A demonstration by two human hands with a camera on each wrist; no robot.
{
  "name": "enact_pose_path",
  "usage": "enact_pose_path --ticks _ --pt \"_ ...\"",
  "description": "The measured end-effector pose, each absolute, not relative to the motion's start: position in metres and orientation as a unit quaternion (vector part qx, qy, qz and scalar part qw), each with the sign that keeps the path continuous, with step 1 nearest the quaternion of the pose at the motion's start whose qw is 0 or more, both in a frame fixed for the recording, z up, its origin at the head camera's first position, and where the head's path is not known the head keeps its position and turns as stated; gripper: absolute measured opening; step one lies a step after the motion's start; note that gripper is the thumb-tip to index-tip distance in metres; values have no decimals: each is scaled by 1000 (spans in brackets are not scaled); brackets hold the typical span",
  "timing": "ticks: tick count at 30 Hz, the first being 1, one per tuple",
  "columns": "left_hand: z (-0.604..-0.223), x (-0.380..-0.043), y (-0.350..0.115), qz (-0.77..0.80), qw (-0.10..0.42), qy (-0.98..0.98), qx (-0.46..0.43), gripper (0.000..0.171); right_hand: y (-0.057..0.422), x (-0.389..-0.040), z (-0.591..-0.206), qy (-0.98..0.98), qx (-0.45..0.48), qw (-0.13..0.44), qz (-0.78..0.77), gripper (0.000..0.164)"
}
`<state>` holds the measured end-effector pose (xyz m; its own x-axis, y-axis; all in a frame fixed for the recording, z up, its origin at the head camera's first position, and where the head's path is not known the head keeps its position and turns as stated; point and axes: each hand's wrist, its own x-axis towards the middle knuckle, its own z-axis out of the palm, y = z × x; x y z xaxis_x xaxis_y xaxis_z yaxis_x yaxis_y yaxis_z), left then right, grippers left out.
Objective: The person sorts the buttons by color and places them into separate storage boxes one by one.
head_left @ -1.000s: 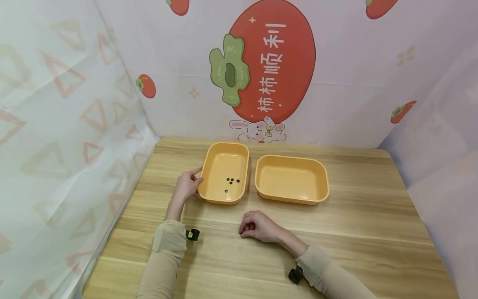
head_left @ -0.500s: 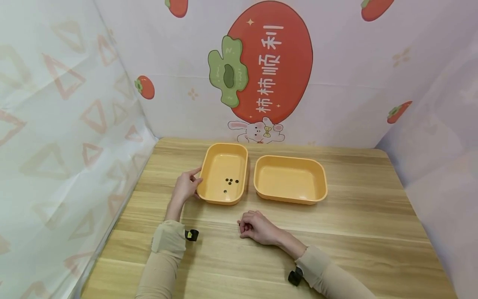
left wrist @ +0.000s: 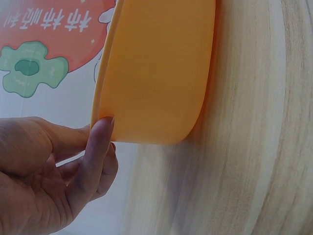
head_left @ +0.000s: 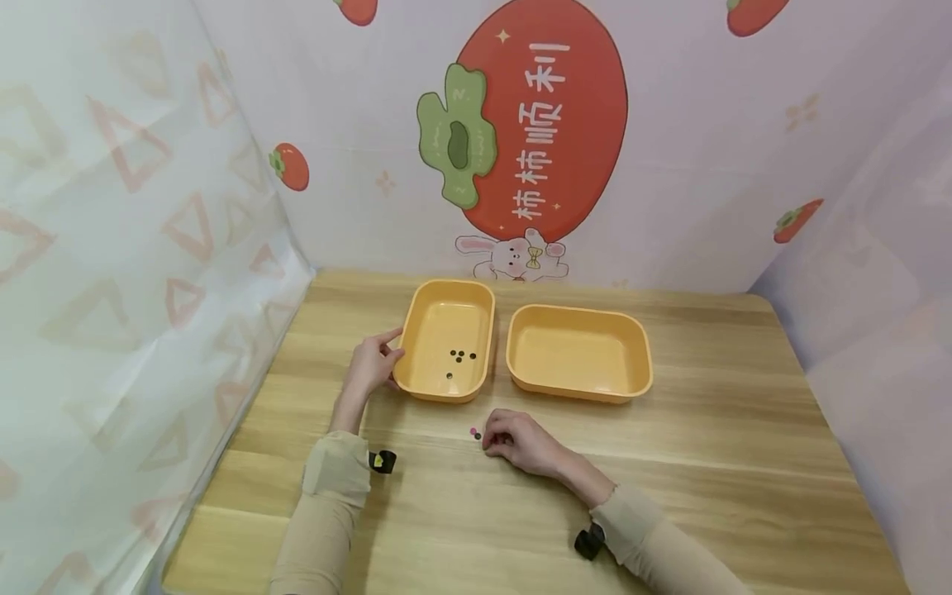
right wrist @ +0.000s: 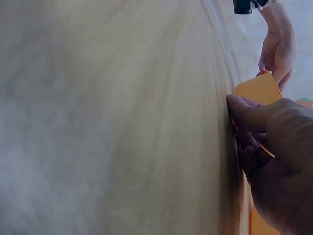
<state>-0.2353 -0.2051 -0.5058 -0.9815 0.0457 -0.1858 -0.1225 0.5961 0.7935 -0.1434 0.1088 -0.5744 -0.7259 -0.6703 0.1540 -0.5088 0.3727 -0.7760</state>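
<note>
My left hand (head_left: 370, 364) pinches the left rim of an upright yellow-orange tray (head_left: 416, 318), its thumb on the outer wall in the left wrist view. Several small black round pieces (head_left: 459, 359) lie in that tray, towards its near end. My right hand (head_left: 524, 442) is low over the table in front of the trays, fingers curled. Just left of its fingertips are a small pink round piece (head_left: 473, 430) and a small black one (head_left: 478, 435) on the wood. Whether anything sits between the right fingertips is hidden; the right wrist view shows a bit of red beside them.
A second yellow-orange tray (head_left: 580, 314) stands to the right, lying crosswise, with nothing visible inside. Both rest on a wood-grain table (head_left: 706, 463). Patterned cloth (head_left: 357, 198) hangs behind the table and along its sides.
My right hand has shifted slightly right and away from me, and the pink and black pieces now show beside its fingertips. The left hand still holds the tray in the same place.
</note>
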Motion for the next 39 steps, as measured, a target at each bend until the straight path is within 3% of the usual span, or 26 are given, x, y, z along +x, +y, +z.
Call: enact_pose_path --ticks 5,12,21,39 --pt "-503 -241 -204 452 74 889 -6 53 105 -148 -574 816 -339 49 -466 13" --pt "-511 -233 -206 449 98 888 -21 54 95 -143 -581 836 -359 7 -414 18" --pt "-510 -232 -205 457 85 885 -20 54 92 -147 -585 854 -288 14 -433 16" --pt "-507 -230 -207 453 91 887 -23 54 89 -143 -582 863 -288 18 -415 14"
